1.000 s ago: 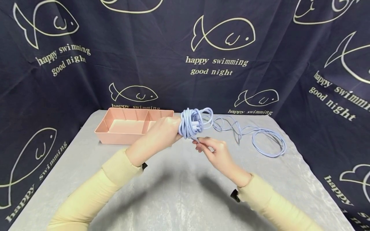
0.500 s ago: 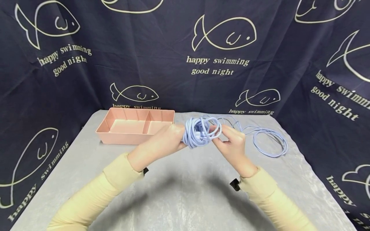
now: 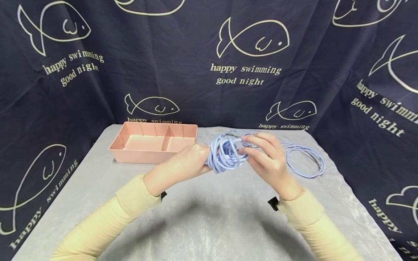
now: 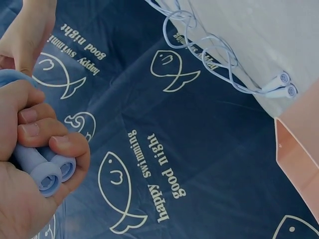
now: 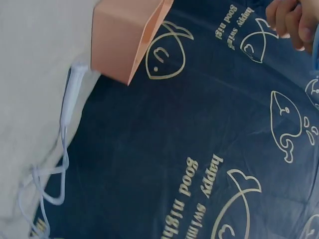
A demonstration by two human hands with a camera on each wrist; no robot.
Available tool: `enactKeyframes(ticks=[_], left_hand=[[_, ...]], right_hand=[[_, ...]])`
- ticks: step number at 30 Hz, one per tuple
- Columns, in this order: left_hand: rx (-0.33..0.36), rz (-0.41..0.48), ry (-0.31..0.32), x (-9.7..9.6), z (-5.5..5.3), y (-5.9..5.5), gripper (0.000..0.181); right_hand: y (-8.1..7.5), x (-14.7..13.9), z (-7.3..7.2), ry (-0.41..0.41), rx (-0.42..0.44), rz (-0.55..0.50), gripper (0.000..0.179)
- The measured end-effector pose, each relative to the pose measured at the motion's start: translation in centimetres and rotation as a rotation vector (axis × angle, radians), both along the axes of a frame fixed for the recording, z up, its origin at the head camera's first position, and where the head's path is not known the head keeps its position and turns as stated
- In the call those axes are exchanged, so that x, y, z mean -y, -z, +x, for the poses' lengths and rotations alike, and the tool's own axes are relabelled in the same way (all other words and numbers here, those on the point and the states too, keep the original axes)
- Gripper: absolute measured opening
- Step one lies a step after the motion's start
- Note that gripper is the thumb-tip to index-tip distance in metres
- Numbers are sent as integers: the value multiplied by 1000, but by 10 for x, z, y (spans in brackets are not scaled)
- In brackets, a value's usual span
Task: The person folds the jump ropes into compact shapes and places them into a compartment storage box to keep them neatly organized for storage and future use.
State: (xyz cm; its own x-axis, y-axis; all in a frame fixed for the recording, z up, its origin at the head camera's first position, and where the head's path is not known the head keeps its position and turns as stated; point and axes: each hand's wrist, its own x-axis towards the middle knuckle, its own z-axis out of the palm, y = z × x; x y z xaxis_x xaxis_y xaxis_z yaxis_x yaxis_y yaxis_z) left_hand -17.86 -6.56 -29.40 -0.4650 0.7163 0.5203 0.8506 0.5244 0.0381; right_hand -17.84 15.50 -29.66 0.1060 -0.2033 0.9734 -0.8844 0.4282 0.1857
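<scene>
My left hand (image 3: pixel 187 159) grips a light blue jump rope (image 3: pixel 218 161) by its two handles (image 4: pixel 47 177), whose ends stick out of the fist in the left wrist view. The cord is wound in a thick bundle around the front of the handles. At the right side of that bundle my right hand (image 3: pixel 272 159) pinches a loop of cord between thumb and fingers. Both hands are raised over the table. The right wrist view does not show the right hand's fingers, only part of the left hand (image 5: pixel 294 22).
Behind the hands lies a second blue jump rope (image 3: pixel 308 177), loosely looped on the grey table (image 3: pixel 209 224); its handles (image 4: pixel 279 79) lie near the box in the left wrist view. A pink divided box (image 3: pixel 140 156) stands back left. Dark fish-print cloth (image 3: pixel 196 54) surrounds the table.
My right hand has risen from below the bundle to its right side, moving from a cord end to a loop. The bundle and left hand have shifted slightly right and down.
</scene>
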Motion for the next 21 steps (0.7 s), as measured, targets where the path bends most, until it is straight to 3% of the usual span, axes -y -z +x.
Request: enactKeyframes(ticks=[10, 15, 21], left_hand=[[38, 1, -25, -3, 6, -1, 16], [112, 18, -31, -5, 7, 0, 15], [140, 27, -47, -5, 9, 0, 15]], right_hand=[[-7, 2, 8, -46, -129, 25, 24], [-1, 4, 12, -85, -81, -50, 18], [4, 8, 14, -87, -33, -127, 16]])
